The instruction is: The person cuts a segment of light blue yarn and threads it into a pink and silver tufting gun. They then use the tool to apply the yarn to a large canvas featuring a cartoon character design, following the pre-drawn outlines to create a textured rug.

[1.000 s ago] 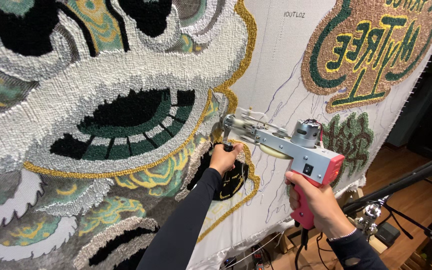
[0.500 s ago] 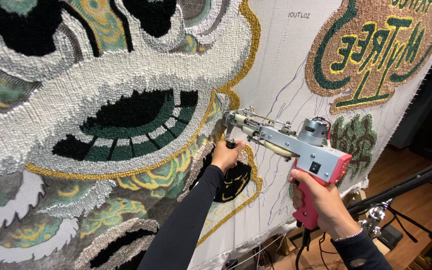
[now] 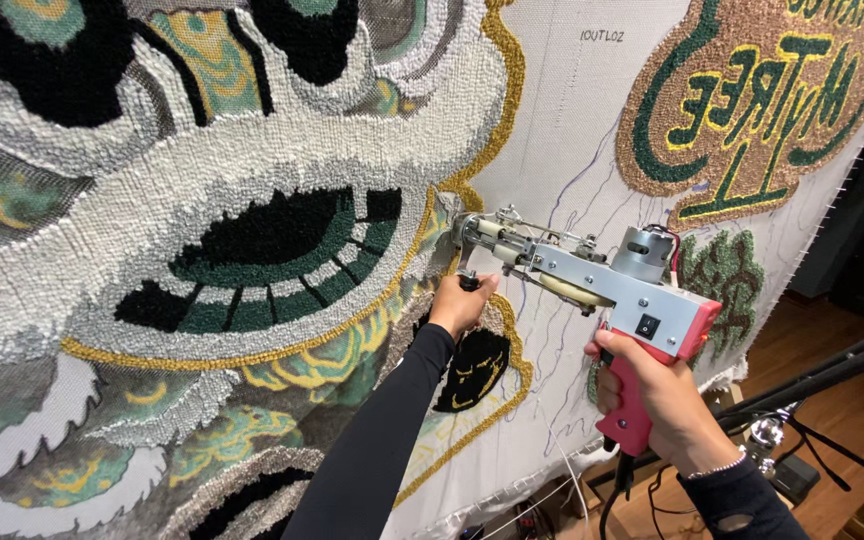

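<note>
As the tufting gun (image 3: pixel 592 280) edges slightly lower at centre frame than a moment ago, its metal nose presses the stretched cloth (image 3: pixel 572 130). The left hand (image 3: pixel 462 305) clenches the front handle; the right hand (image 3: pixel 657 395) grips the pink pistol grip (silver body, round motor). Shaggy looped pile fills the left.

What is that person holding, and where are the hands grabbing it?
A tufting gun. The right hand wraps its pink grip; the left hand grasps the small front handle near the cloth.
</note>
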